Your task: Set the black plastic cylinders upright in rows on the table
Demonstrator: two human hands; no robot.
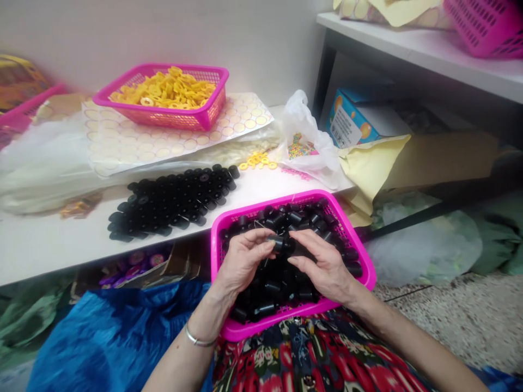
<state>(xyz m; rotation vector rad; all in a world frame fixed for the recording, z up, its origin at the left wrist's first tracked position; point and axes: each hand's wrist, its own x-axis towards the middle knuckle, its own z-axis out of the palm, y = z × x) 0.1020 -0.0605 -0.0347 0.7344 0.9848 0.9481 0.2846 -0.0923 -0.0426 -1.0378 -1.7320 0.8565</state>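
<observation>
My left hand (247,256) pinches a small black plastic cylinder (279,243) between thumb and fingertips. Close to its right end is my right hand (321,261), thumb and fingers apart with a gap between them; whether a fingertip touches the cylinder I cannot tell. Both hands are above a pink basket (347,218) on my lap, which holds many loose black cylinders (272,288). A thin wire or thread shows near my left fingertips, its ends unclear. On the white table, more black cylinders (175,201) stand upright in tight rows.
Behind the rows, a pink basket (212,111) of yellow ring-shaped pieces (167,90) rests on a printed sheet (245,120). Loose yellow rings (259,159) lie beside a plastic bag (300,125) with tiny coloured bits. A blue box (351,120) sits under the right shelf (408,49).
</observation>
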